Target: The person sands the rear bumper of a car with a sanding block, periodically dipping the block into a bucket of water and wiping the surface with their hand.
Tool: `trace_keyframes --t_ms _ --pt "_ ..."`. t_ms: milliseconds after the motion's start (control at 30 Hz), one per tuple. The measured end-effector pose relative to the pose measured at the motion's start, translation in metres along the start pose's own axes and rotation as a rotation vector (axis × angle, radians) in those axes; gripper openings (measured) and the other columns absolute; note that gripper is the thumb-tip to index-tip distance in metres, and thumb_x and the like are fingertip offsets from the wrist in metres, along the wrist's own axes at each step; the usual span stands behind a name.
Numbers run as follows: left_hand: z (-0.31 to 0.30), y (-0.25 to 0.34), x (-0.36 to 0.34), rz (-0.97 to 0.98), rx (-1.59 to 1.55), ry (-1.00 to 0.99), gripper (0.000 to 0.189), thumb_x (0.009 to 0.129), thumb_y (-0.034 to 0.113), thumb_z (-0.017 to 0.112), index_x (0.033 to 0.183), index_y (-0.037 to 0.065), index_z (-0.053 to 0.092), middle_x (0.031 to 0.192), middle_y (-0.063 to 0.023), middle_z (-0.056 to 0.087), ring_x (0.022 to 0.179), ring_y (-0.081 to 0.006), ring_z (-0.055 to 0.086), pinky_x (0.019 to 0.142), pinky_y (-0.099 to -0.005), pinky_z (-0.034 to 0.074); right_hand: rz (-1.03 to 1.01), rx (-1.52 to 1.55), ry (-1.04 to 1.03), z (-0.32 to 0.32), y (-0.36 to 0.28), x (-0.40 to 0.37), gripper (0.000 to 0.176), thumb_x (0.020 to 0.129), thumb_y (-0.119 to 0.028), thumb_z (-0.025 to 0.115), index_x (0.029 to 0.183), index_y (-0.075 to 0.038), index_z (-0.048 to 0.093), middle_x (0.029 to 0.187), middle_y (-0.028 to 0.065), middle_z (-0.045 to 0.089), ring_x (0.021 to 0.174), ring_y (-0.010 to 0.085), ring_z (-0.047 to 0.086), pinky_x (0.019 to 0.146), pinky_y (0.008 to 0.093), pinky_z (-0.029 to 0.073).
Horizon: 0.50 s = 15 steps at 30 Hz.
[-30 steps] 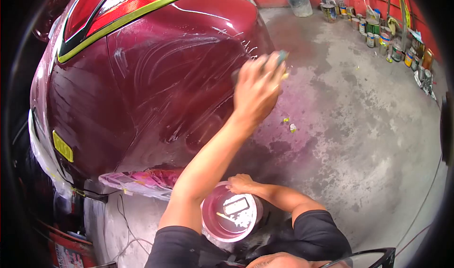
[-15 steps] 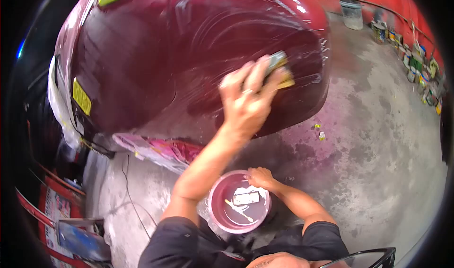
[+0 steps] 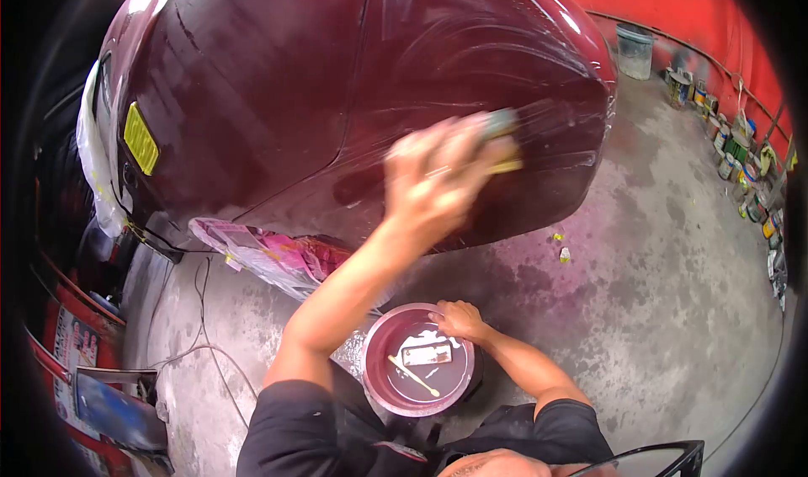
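My left hand [image 3: 429, 174] is wrapped round a grey-and-yellow sanding block [image 3: 502, 132], blurred by motion. It presses the block to the dark maroon car panel [image 3: 278, 98], which has wet streaks and pale curved smears. Below, my right hand [image 3: 461, 320] grips the rim of a maroon bucket [image 3: 376, 351]. Cloudy water stands in the bucket. In it are a whitish rectangular block [image 3: 427, 355] and a thin pale stick [image 3: 414, 377].
Plastic masking film [image 3: 269, 254] hangs along the car's lower edge. A yellow pad [image 3: 141, 138] sits on the car at left. Paint cans [image 3: 736, 147] and a grey bucket [image 3: 635, 52] line the red wall. A cable [image 3: 202, 325] crosses the concrete floor.
The camera view has shifted, so the car appears farther right. My left hand and the block have moved a little leftward over the panel. My right hand stays on the bucket rim.
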<state>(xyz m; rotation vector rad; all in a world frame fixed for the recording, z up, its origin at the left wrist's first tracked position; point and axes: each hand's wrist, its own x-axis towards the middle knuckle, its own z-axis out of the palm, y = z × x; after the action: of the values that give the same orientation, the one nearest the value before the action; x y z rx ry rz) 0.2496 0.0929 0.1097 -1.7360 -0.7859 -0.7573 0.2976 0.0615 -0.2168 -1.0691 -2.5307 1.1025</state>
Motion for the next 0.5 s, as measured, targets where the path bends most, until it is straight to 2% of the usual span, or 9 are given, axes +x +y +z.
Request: trace_keyframes --t_ms 100,167,200,233,333,367,433,500 --pt "-0.037 -0.054 -0.105 -0.09 0.144 -0.006 0.039 0.07 0.006 0.079 0.106 0.019 0.077 0.133 -0.0056 0.062 0.112 -0.025 0.057 0.093 -0.0417 0.047 -0.018 0.026 -0.012 -0.01 -0.008 -0.01 0.04 0.096 -0.043 0.055 0.11 -0.007 0.067 0.101 0.0223 0.071 0.097 0.0429 0.068 0.088 0.053 0.053" --pt "-0.028 -0.056 -0.094 -0.074 0.13 0.027 0.037 0.066 0.003 0.081 0.1 0.016 0.078 0.128 -0.008 0.065 0.111 -0.0255 0.059 0.092 -0.0407 0.046 -0.009 0.047 -0.031 -0.01 -0.006 -0.004 0.04 0.097 -0.042 0.054 0.11 -0.007 0.067 0.101 0.0222 0.071 0.097 0.0424 0.069 0.088 0.0528 0.053" --pt "-0.019 -0.037 -0.054 -0.049 0.093 0.047 0.033 0.065 0.001 0.082 0.096 0.013 0.078 0.125 -0.0101 0.068 0.11 -0.026 0.06 0.091 -0.0404 0.046 -0.004 0.045 -0.034 -0.01 -0.006 -0.005 0.04 0.097 -0.042 0.054 0.11 -0.007 0.067 0.101 0.0222 0.071 0.097 0.0424 0.069 0.088 0.0528 0.053" --pt "0.007 -0.014 -0.015 0.001 0.055 0.128 0.032 0.066 0.005 0.079 0.097 0.016 0.078 0.126 -0.0079 0.067 0.11 -0.0256 0.06 0.092 -0.0414 0.046 -0.011 0.042 -0.024 -0.013 -0.007 -0.003 0.039 0.097 -0.041 0.054 0.109 -0.007 0.067 0.101 0.0222 0.071 0.098 0.0421 0.069 0.087 0.0528 0.053" --pt "0.056 0.055 0.083 0.144 -0.086 0.072 0.029 0.083 0.024 0.069 0.111 0.019 0.075 0.133 -0.0018 0.061 0.114 -0.024 0.057 0.096 -0.0432 0.045 -0.015 0.055 -0.02 -0.004 -0.004 -0.006 0.039 0.097 -0.041 0.054 0.109 -0.006 0.068 0.101 0.0233 0.071 0.097 0.0432 0.068 0.087 0.0536 0.053" --pt "0.056 0.055 0.085 0.155 -0.091 0.08 0.029 0.083 0.024 0.069 0.111 0.019 0.075 0.133 -0.0018 0.061 0.114 -0.024 0.057 0.096 -0.0432 0.045 -0.021 0.062 -0.005 -0.005 -0.002 -0.001 0.04 0.097 -0.042 0.054 0.109 -0.006 0.068 0.1 0.0242 0.071 0.096 0.0445 0.068 0.086 0.0543 0.052" --pt "0.055 0.06 0.084 0.114 -0.174 0.073 0.034 0.075 0.014 0.071 0.109 0.019 0.075 0.138 -0.0021 0.059 0.117 -0.0248 0.057 0.095 -0.0426 0.045 -0.023 0.1 -0.027 -0.012 -0.003 -0.007 0.041 0.096 -0.042 0.054 0.11 -0.006 0.069 0.099 0.0246 0.071 0.095 0.0453 0.068 0.086 0.0548 0.052" --pt "0.019 0.025 0.021 0.029 -0.055 0.027 0.036 0.069 0.007 0.074 0.103 0.018 0.078 0.131 -0.0068 0.065 0.116 -0.0254 0.059 0.094 -0.0411 0.046 -0.044 0.113 -0.002 -0.006 0.002 -0.003 0.041 0.096 -0.042 0.055 0.11 -0.006 0.069 0.099 0.0247 0.071 0.096 0.0453 0.068 0.087 0.0547 0.052"
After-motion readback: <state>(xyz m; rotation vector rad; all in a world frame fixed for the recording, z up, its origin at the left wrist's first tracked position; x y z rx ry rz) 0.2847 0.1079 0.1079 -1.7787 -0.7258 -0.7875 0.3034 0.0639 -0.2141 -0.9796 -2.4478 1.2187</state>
